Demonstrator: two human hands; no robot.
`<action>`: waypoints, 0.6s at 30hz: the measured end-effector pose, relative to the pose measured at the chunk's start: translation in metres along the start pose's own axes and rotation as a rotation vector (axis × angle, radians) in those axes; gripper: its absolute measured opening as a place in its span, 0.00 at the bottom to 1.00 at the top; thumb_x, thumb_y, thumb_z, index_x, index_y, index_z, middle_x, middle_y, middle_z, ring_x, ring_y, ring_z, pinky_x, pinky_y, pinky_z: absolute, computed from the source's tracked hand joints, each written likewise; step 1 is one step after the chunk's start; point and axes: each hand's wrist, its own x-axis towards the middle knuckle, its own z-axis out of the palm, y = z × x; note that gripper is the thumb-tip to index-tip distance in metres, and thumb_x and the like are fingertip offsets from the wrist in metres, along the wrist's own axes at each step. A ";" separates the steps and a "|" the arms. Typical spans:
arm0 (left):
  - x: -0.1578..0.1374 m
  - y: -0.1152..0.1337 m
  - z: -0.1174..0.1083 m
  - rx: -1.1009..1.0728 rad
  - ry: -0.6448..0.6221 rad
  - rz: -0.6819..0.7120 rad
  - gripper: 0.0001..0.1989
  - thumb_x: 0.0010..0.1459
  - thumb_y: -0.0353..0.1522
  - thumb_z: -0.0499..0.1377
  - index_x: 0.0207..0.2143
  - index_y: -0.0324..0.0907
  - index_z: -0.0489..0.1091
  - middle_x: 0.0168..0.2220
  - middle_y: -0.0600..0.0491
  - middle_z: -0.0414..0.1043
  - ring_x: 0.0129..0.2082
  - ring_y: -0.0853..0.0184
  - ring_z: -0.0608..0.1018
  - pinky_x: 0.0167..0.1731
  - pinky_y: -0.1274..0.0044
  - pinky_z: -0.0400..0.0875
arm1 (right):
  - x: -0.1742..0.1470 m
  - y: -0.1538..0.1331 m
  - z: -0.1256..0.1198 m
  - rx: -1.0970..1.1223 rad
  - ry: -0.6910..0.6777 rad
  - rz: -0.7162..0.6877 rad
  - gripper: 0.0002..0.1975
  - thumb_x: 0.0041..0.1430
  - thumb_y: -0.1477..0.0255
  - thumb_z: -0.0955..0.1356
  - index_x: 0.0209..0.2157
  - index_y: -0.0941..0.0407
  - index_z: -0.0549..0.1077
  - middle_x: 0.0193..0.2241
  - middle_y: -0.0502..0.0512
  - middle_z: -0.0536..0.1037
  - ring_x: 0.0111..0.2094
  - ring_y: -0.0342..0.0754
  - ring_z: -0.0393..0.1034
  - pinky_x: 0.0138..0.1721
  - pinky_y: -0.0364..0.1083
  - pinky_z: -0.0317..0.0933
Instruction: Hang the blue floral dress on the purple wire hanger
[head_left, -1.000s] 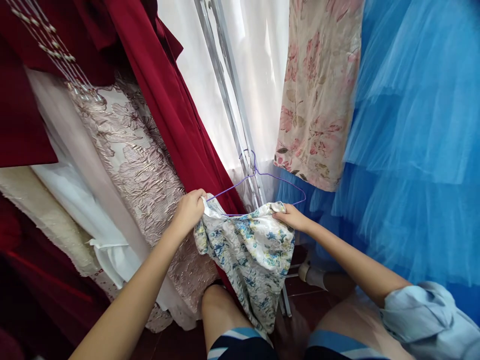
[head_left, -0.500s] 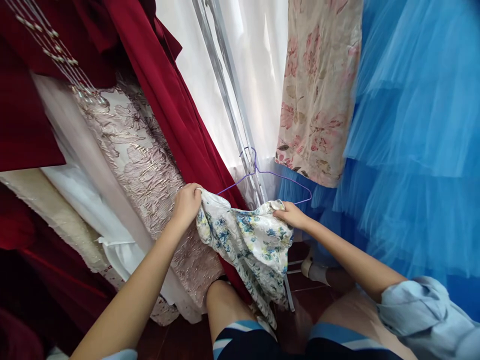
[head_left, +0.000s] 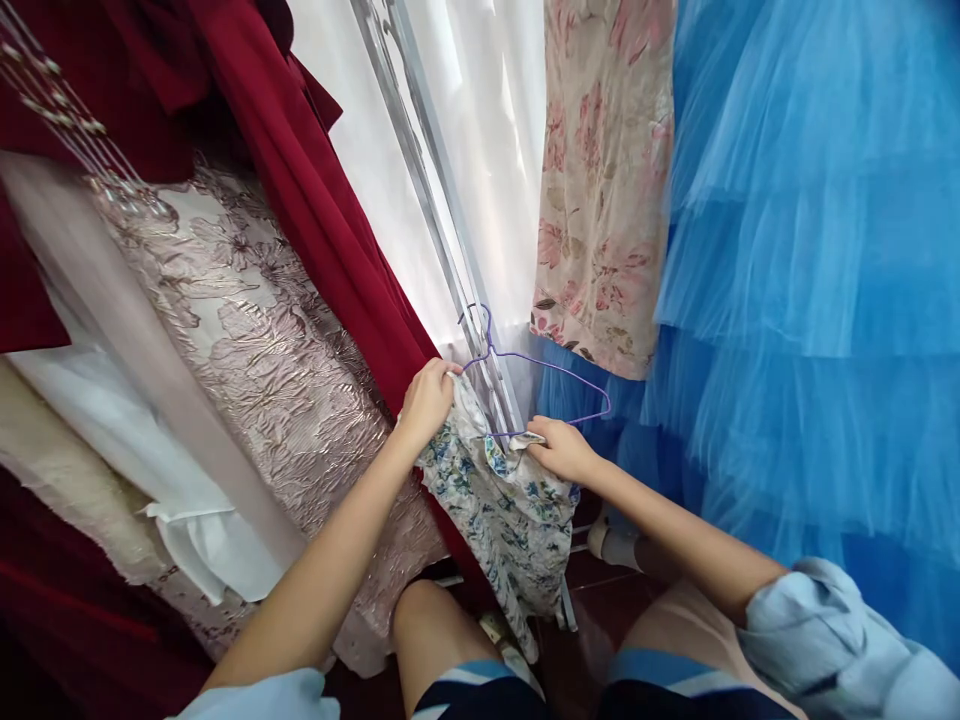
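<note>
A white garment with blue and green flowers (head_left: pixel 517 530) hangs down between my hands in front of my knees. My left hand (head_left: pixel 429 405) is closed on its upper left edge. My right hand (head_left: pixel 561 448) pinches the upper right edge, where the cloth bunches. A purple wire hanger (head_left: pixel 555 365) sits behind and above the neckline. Its right arm sticks out bare past my right hand, while its left arm disappears behind my left fingers. The hanger's hook lies in front of a metal pole (head_left: pixel 420 150); I cannot tell whether it is hooked on anything.
To the left hang a dark red dress (head_left: pixel 300 200) and a pink brocade dress (head_left: pixel 262 310). A beige floral garment (head_left: pixel 604 200) and a blue tiered tulle dress (head_left: pixel 795 300) hang on the right. White curtain cloth (head_left: pixel 487 130) is behind the pole. A shoe (head_left: pixel 598 535) shows below.
My left hand has moved right and slightly up with the garment's edge, closer to my right hand. The neckline has slackened and folded near my right fingers. The view has shifted somewhat.
</note>
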 end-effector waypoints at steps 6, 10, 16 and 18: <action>0.002 -0.016 0.024 -0.040 0.095 -0.186 0.16 0.62 0.27 0.45 0.41 0.39 0.72 0.43 0.44 0.76 0.45 0.58 0.77 0.48 0.70 0.68 | -0.006 0.004 -0.005 0.081 0.004 -0.073 0.08 0.60 0.73 0.63 0.26 0.56 0.65 0.29 0.50 0.66 0.30 0.45 0.63 0.33 0.43 0.52; -0.022 -0.029 0.029 -0.040 0.144 -0.250 0.14 0.67 0.38 0.47 0.42 0.43 0.70 0.37 0.48 0.77 0.37 0.60 0.78 0.38 0.73 0.67 | -0.017 0.014 -0.025 0.234 0.162 -0.134 0.08 0.62 0.73 0.61 0.31 0.56 0.70 0.41 0.56 0.71 0.41 0.48 0.68 0.45 0.45 0.59; -0.040 -0.021 0.024 -0.202 0.141 -0.197 0.18 0.65 0.44 0.50 0.31 0.43 0.69 0.24 0.55 0.70 0.25 0.68 0.71 0.28 0.79 0.62 | 0.000 0.054 -0.075 0.192 0.794 0.075 0.10 0.59 0.69 0.63 0.33 0.57 0.76 0.47 0.61 0.71 0.55 0.57 0.62 0.57 0.52 0.55; -0.041 -0.018 0.020 -0.165 0.128 -0.159 0.19 0.65 0.44 0.49 0.30 0.42 0.69 0.24 0.55 0.69 0.26 0.68 0.71 0.28 0.79 0.62 | 0.014 0.070 -0.091 0.218 0.704 0.206 0.12 0.57 0.66 0.64 0.28 0.58 0.74 0.35 0.58 0.74 0.43 0.57 0.68 0.47 0.50 0.61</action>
